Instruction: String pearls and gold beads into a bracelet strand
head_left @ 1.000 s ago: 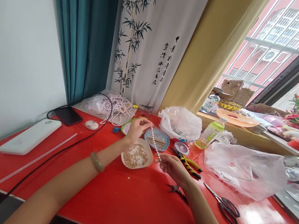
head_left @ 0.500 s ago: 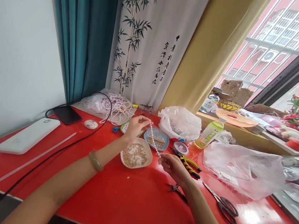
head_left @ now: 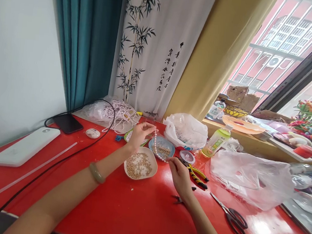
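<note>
Seen from the head camera, the left hand (head_left: 140,132) has its grip pinched on the top of the pearl strand (head_left: 155,145). The right hand (head_left: 179,173) pinches the lower end. The strand sags between them above the blue dish (head_left: 172,149), near the counter's (head_left: 122,211) far edge.

Both forearms bare; one smooth, rounded, pale green bangle (head_left: 96,173) encircles the wrist behind the left hand (head_left: 140,133).

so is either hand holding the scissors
No, the scissors lie on the table; the left hand and right hand hold a bead strand.
</note>
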`<state>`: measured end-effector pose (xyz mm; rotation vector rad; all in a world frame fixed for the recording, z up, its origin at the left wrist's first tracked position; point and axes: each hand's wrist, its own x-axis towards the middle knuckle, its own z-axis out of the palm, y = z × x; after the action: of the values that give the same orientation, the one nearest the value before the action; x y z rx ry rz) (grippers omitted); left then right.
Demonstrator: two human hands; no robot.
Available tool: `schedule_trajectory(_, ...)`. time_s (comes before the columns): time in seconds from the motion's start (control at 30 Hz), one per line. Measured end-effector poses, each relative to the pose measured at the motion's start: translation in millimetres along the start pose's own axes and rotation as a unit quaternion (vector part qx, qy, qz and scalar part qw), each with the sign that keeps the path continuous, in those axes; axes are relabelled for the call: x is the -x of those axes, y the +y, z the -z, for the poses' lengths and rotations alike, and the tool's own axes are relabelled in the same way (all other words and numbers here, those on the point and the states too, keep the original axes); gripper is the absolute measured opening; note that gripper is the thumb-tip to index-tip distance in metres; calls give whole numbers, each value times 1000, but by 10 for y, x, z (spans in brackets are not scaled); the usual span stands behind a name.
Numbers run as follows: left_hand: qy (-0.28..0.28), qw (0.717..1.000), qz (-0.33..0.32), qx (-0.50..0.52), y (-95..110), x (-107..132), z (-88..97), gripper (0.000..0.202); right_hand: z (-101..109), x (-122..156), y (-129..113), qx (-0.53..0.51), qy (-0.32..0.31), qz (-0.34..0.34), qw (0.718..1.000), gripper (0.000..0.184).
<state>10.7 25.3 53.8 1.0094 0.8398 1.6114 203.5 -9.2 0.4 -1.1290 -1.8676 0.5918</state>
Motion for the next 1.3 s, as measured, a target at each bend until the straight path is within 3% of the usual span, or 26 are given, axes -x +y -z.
schedule_trajectory(0.27, 14, 1000, -18, 15, 28, -13, 17, 19, -5, 78, -26, 128, 36, 127, 983, 20)
schedule_trajectory(0.53, 34, 997, -46, 46, 58, -7, 29, 22, -20, 78, 7, 160, 15, 147, 976, 23)
schedule_trajectory(0.73, 24, 997, -41, 62, 85, 36, -17, 21, -56, 73, 19, 124, -20, 84, 989, 18)
schedule_trajectory(0.93, 38, 997, -23, 60, 64, 15, -3, 20, -18, 30, -8, 24, -59, 18, 998, 14)
schedule_trajectory(1.07, 54, 997, -12, 51, 65, -10, 24, 19, 37, -17, -31, -35, -52, -20, 998, 11)
schedule_trajectory(1.17, 59, 997, -8, 51, 75, -6, 20, 19, 74, -36, -64, -83, -57, -59, 993, 9)
schedule_trajectory(1.3, 49, 997, -6, 53, 104, 9, -3, 19, 84, -30, -133, -170, -132, -141, 966, 17)
